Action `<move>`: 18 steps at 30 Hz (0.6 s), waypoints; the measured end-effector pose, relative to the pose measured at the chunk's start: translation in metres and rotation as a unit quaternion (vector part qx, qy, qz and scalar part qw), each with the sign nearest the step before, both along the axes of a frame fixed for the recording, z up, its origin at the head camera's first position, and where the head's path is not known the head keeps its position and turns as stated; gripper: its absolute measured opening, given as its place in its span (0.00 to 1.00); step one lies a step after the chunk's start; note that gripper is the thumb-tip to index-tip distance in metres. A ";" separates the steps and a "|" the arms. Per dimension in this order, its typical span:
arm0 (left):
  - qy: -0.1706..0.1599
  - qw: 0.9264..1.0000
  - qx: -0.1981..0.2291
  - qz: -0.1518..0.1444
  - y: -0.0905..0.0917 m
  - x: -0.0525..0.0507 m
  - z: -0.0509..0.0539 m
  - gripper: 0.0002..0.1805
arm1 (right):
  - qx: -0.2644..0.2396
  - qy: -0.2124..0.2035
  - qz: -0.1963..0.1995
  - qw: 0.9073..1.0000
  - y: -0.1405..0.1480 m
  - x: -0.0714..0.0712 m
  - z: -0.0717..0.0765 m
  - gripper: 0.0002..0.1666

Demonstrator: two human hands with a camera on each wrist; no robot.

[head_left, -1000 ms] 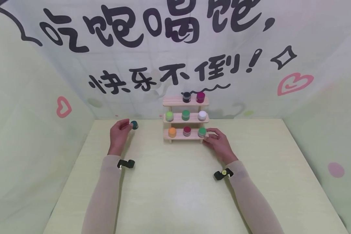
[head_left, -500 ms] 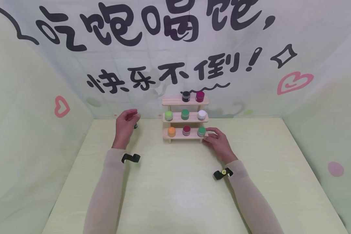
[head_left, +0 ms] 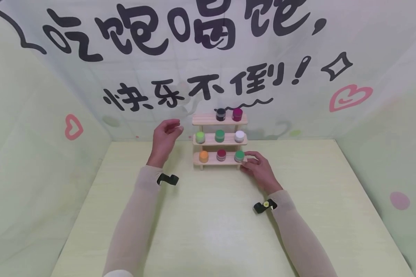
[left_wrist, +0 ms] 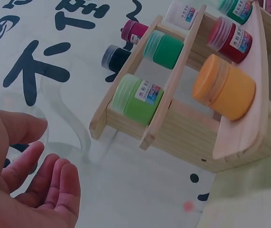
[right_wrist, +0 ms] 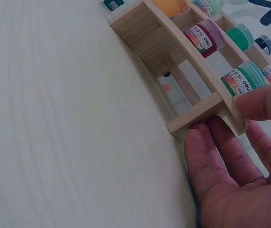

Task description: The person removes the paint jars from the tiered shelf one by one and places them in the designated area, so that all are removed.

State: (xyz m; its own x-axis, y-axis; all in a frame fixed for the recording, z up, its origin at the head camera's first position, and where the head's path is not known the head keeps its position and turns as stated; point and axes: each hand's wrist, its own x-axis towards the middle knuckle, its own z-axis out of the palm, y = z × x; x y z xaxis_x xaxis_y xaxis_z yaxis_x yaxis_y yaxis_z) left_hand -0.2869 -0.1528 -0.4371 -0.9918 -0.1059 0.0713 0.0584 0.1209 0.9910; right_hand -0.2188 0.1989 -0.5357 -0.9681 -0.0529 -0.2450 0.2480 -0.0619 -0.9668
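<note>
Above the table's back edge, left of the small three-tier wooden stand (head_left: 213, 140), hangs my left hand (head_left: 164, 142), fingers loosely bent and thumb apart. In the left wrist view, this hand (left_wrist: 31, 175) shows no jar between thumb and fingers, beside the light green jar (left_wrist: 137, 99). My right hand (head_left: 261, 173) holds the stand's lower right end. The right wrist view shows its thumb on the bottom shelf (right_wrist: 199, 64) beside a green jar (right_wrist: 244, 78), fingers underneath. A small teal jar (right_wrist: 113, 4) sits beyond the stand's far end; the head view hides it.
Black (head_left: 220, 114) and magenta (head_left: 237, 114) jars stand on the top tier; light green, green and white (head_left: 239, 136) ones in the middle; orange (head_left: 203, 156), dark red (head_left: 221, 155) and green below. A lettered cloth wall (head_left: 142, 69) rises behind the table (head_left: 208, 215).
My left hand has let go of the teal jar and moved up and to the right, towards the stand. The right hand keeps its hold on the stand.
</note>
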 end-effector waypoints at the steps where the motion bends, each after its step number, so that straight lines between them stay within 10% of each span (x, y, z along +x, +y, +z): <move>1: 0.002 1.000 0.000 -0.003 0.003 -0.001 0.002 0.21 | 0.000 -0.001 -0.001 1.000 0.000 0.000 0.000 0.24; 18: 0.017 0.999 -0.038 -0.026 0.050 -0.017 0.017 0.20 | -0.012 0.007 0.005 1.000 0.002 -0.002 -0.007 0.25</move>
State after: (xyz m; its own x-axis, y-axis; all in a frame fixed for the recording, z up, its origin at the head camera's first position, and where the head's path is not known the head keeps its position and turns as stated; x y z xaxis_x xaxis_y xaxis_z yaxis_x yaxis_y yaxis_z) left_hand -0.3041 -0.1027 -0.4197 -0.9928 -0.0476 0.1101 0.0992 0.1907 0.9766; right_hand -0.2211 0.2008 -0.5430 -0.9710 -0.0687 -0.2291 0.2344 -0.0833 -0.9686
